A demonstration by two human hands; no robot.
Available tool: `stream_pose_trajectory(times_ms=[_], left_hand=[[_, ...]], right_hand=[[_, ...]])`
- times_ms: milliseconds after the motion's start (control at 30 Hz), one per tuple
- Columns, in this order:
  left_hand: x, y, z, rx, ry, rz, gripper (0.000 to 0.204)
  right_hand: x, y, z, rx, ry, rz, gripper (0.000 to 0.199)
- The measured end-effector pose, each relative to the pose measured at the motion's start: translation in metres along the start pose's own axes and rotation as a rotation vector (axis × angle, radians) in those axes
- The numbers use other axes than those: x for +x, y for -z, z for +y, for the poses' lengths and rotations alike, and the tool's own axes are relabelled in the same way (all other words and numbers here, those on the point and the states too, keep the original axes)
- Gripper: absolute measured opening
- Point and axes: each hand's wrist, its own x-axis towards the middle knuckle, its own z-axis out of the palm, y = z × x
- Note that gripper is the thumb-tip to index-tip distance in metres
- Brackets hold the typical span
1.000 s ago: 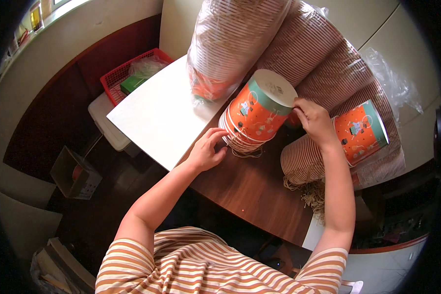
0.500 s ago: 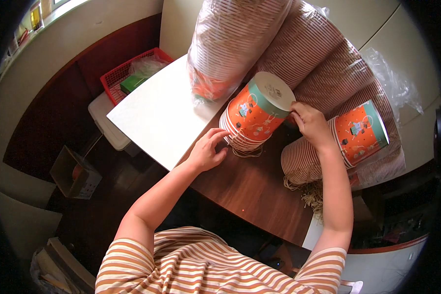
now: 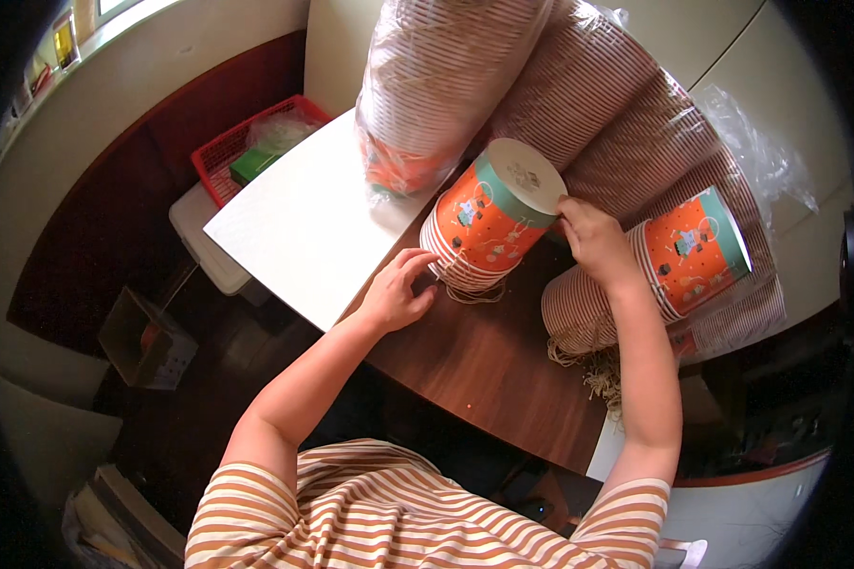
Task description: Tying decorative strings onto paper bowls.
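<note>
A short stack of orange and green paper buckets [image 3: 484, 223] stands upside down on the brown tabletop, its striped rims at the bottom. My right hand [image 3: 593, 237] has its fingers closed at the green base edge of the top bucket. At the stack's lower left, the fingertips of my left hand [image 3: 400, 289] touch the rims, with the thumb held apart. Thin string handles [image 3: 479, 296] stick out beneath the rims. To the right of my right forearm lies a longer nested stack of the same buckets [image 3: 697, 251], partly hidden behind the forearm, with string handles bunched at its open end.
Tall plastic-wrapped stacks of buckets [image 3: 451, 85] crowd the back of the brown tabletop [image 3: 484, 379]. A white board [image 3: 289, 223] adjoins it on the left. Beyond are a red basket [image 3: 209, 156] and an open carton [image 3: 152, 337] lower down. Loose clear plastic [image 3: 759, 156] hangs at the right.
The view has shifted very slightly. Both hands keep almost the same places at the upside-down stack, and nothing has been taken hold of or let go.
</note>
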Motion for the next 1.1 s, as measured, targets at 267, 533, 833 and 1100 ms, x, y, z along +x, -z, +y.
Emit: stream_pose_trajectory(times_ms=[267,533,833,1100], left_hand=[[0.000,0.000,0.003,0.004,0.020,-0.013,0.050],[0.001,0.000,0.005,0.050,-0.001,-0.022,0.054],[0.002,0.001,0.007,0.045,0.037,-0.051,0.057],[0.001,0.000,0.005,0.055,0.028,-0.040,0.058]], right_hand=[[0.001,-0.005,-0.005,-0.111,0.123,0.138,0.014],[0.002,-0.001,0.001,-0.141,0.161,0.114,0.016],[0.005,0.006,0.003,-0.051,0.195,0.128,0.014],[0.007,0.001,0.003,-0.049,0.176,0.114,0.011]])
